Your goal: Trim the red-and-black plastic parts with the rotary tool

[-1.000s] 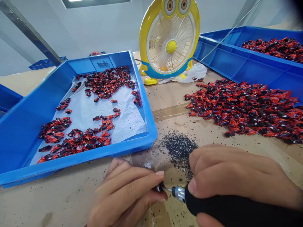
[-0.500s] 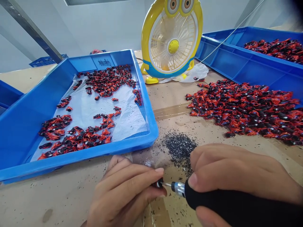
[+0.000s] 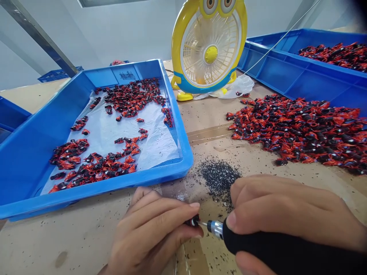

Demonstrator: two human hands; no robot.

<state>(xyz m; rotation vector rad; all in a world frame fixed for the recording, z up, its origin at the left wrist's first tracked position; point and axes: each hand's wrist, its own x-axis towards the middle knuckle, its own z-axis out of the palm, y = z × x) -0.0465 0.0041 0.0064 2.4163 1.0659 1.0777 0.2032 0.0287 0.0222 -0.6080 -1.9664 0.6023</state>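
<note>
Between the thumb and fingers of my left hand [image 3: 155, 233] is a small black-and-red part [image 3: 194, 220], mostly covered by the fingertips. My right hand [image 3: 286, 206] is wrapped round a black handheld rotary tool [image 3: 258, 244] with a silver collar and a thin metal bit. The bit points left and its tip meets the end of the part. Just beyond the hands, a heap of black shavings [image 3: 219, 177] lies on the brown table covering [image 3: 206, 110].
A blue tray [image 3: 183, 162] on the left holds similar parts on a white sheet. More lie in a loose pile [image 3: 298, 130] at right, before another blue tray [image 3: 286, 72]. A yellow fan [image 3: 211, 54] stands at the back, with a thin cord [image 3: 282, 40] slanting nearby.
The view has shifted slightly. Both hands keep the same grip, and the bit stays at the end of the part.
</note>
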